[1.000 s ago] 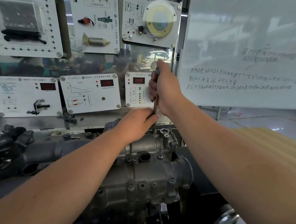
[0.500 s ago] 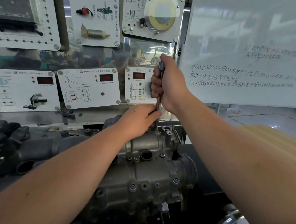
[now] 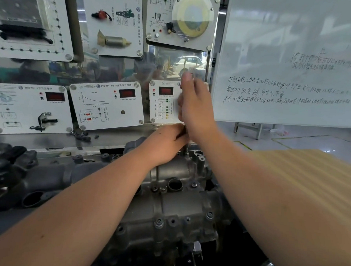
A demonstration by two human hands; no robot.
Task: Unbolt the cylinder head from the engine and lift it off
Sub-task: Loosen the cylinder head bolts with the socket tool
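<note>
We hold a thin upright wrench point(image 3: 187, 142) on a bolt at the far edge of the cylinder head point(image 3: 173, 195): our right hand point(image 3: 194, 107) grips its blurred upper shaft to turn it, while our left hand point(image 3: 166, 142) curls round its base, apparently steadying it. The grey, grimy cylinder head sits mid-frame, still seated on the engine point(image 3: 161, 240).

Whiteboard point(image 3: 292, 63) right of panels point(image 3: 106, 104), seemingly behind engine point(image 3: 172, 210).

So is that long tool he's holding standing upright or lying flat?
Upright. The tool shaft runs vertically from the right hand gripping its top down past the left hand to the cylinder head.
</note>
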